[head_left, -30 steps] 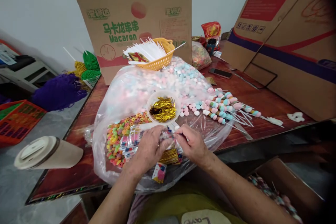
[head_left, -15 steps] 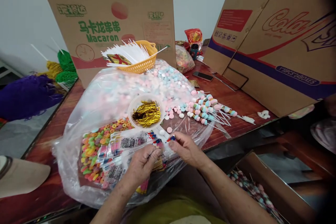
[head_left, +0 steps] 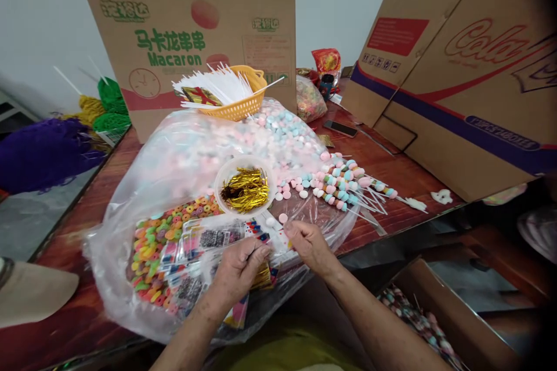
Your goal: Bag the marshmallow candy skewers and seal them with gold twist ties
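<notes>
Close together in front of me, my left hand (head_left: 243, 264) and my right hand (head_left: 311, 246) pinch a clear printed plastic wrapper (head_left: 281, 243) that stretches between their fingertips. Under and beside my left hand lies a pile of flat printed wrappers (head_left: 220, 235). Ring-shaped gummy candies (head_left: 150, 261) are spread to its left. Just beyond my hands stands a round plastic bowl (head_left: 219, 194) with gold twist ties (head_left: 248, 188) in it. Loose pastel candies (head_left: 287, 188) lie past my right hand, next to a heap of candy skewers (head_left: 343, 182) on white sticks.
A large clear bag (head_left: 161, 156) of pastel candies covers the table's middle. On it rests a yellow basket (head_left: 243, 109) of white sticks. Tall cardboard boxes (head_left: 183, 6) stand behind. An open carton (head_left: 470, 319) with skewers is low at right; a phone (head_left: 340, 128) lies behind.
My right hand's fingers have shifted along the wrapper, and its blue and red printed edge no longer shows at the fingertips. The whole view has shifted slightly.
</notes>
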A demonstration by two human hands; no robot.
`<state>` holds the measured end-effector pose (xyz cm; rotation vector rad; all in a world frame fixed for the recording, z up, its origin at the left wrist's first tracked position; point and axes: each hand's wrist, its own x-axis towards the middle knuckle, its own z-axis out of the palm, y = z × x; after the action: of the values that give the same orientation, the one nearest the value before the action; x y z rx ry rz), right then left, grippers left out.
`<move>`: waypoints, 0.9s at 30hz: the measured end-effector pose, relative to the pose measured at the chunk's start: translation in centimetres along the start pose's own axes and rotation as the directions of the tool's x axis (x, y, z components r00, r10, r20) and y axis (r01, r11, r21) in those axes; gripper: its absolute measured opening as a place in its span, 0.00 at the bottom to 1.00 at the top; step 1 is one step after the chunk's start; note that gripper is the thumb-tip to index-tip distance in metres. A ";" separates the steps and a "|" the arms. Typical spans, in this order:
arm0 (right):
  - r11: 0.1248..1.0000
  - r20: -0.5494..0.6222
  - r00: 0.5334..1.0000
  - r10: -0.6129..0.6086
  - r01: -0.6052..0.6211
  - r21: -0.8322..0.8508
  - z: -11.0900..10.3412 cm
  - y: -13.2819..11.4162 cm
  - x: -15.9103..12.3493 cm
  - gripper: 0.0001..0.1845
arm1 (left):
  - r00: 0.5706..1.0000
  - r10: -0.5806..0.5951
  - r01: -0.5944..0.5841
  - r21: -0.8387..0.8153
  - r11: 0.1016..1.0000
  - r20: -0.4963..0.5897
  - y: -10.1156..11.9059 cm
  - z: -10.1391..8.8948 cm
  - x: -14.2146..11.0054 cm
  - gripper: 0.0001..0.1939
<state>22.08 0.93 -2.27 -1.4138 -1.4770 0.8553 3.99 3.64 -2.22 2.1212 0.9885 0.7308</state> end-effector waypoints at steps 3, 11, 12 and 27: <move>0.981 0.043 0.996 -0.082 0.088 -0.174 0.2 0.0 0.2 0.22 | 0.995 0.100 -0.099 0.075 0.992 -0.007 -0.6 0.2 0.2 0.19; 0.721 -0.372 0.928 -0.001 -0.257 -0.644 -8.7 3.3 4.1 0.23 | 0.966 0.121 -0.095 0.122 0.988 -0.227 -2.0 -0.6 0.0 0.14; 0.664 -0.389 0.921 -0.004 -0.289 -0.690 -10.8 3.9 4.5 0.17 | 0.960 0.133 -0.109 0.111 0.988 -0.244 -2.0 -1.0 0.0 0.13; 0.577 0.028 0.836 -0.548 0.402 -0.711 -12.8 2.2 0.5 0.13 | 0.901 0.334 -0.257 0.278 0.926 -0.277 -1.2 -3.9 -0.8 0.12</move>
<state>34.77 0.45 0.45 -1.4204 -1.9989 -0.2448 0.30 4.91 -0.93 2.4461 0.9626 1.1939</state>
